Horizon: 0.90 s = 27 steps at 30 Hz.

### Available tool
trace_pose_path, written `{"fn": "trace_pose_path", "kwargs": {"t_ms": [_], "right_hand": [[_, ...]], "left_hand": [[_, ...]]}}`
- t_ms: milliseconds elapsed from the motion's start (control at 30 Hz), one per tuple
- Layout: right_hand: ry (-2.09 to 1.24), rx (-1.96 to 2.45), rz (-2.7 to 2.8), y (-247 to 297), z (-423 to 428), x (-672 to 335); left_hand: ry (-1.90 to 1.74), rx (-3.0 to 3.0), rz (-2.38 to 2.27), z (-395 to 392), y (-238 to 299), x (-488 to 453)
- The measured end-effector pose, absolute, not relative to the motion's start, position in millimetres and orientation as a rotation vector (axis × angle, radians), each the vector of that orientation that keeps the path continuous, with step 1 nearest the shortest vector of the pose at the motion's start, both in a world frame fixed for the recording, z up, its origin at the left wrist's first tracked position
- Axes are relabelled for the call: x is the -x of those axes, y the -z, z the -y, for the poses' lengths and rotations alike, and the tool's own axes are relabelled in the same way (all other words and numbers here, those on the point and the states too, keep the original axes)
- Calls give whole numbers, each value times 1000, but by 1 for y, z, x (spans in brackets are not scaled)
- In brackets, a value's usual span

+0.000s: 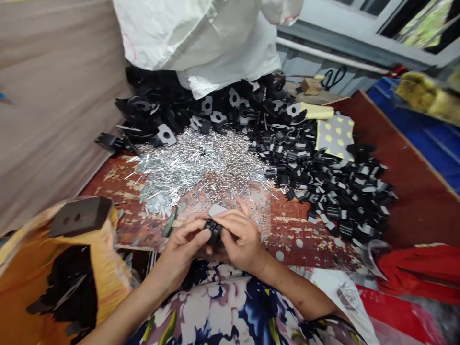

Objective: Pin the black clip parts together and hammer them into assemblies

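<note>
My left hand (185,247) and my right hand (241,239) meet at the near edge of a worn red table (305,235). Both pinch one small black plastic part (213,230) with a grey flat tab on top. A heap of small silver metal pins (201,167) lies just beyond my hands. To the right spreads a pile of small black clips (338,191). Larger black and grey flat parts (201,110) are heaped at the back.
A white woven sack (201,38) hangs over the back of the table. An orange bag (32,268) at my left holds black pieces, with a dark block (81,215) on its rim. Scissors (334,76) lie far back. Red cloth (420,273) lies at right.
</note>
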State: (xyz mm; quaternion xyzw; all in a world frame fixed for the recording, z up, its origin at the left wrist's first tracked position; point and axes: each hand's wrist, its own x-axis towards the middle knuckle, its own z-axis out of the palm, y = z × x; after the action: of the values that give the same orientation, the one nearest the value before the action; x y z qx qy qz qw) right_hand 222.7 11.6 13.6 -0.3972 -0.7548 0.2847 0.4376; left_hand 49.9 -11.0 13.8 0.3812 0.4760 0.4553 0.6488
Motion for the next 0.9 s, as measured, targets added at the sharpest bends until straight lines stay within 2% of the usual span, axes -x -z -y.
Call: {"fn": "trace_pose_path", "kwargs": {"t_ms": [133,267,333,400,500,733,900], "right_hand": [[-965,974,1804,-14,-12,-224],[-1076,908,2000,-13,-35,-254],[-883,1163,2054,-12,-59,-282],[-533,1541,1972,-9,-87,-312],[-406,1725,1896,3,-124,-341],[-657,1686,1697,28,-153,-343],[-1121,1503,1485,9,-137,-352]], "left_hand": [[-1037,-1081,-1153,1,-15,-46],[-946,-948,-1133,-3,-11,-40],[-978,-847,-1152,-1,-6,-36],[-1029,-775,-1195,0,-2,-32],[-1008,-722,-1227,2,-2,-33],[-947,-701,-1208,4,-6,-36],[-927,-795,-1229,0,1,-30]]}}
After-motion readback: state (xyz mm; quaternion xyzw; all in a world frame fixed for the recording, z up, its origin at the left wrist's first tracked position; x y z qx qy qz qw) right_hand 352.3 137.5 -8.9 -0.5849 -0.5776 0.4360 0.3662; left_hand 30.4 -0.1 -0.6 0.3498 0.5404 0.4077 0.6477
